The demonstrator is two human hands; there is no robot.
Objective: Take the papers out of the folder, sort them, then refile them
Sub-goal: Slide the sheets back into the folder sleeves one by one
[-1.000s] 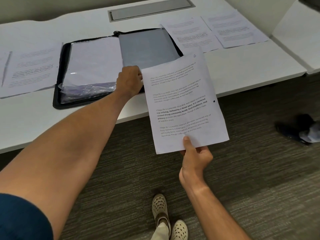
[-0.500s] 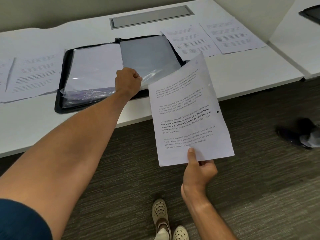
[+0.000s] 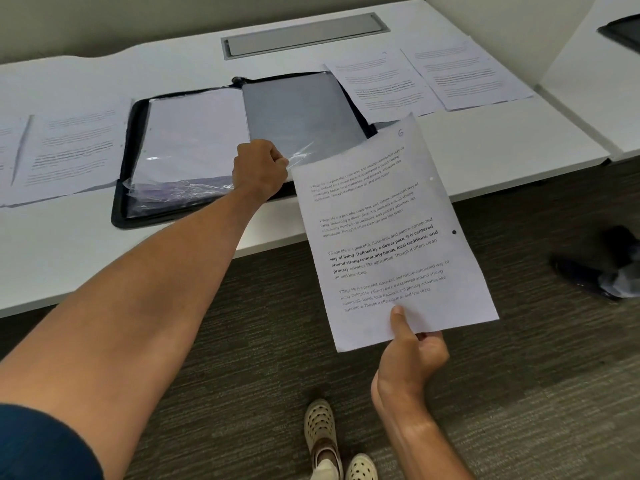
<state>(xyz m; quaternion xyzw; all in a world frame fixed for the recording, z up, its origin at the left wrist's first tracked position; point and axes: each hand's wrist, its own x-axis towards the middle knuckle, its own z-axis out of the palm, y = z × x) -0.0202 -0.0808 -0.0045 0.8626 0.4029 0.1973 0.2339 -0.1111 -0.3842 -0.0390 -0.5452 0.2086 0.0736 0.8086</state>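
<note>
Sleeve (image 3: pixel 304 152) corner lifted further, apparently pinched by left hand (image 3: pixel 259 168); right hand (image 3: pixel 410 355) grips sheet (image 3: pixel 391 230).

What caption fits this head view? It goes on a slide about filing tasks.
Left hand pinches a plastic sleeve of the open folder while right hand holds a printed sheet.

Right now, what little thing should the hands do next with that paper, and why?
Probably slide the sheet into the clear sleeve. The left hand pinches the sleeve's edge over the open folder, seemingly lifting it, while the right hand holds the sheet by its bottom edge, its top corner beside the sleeve.
</note>
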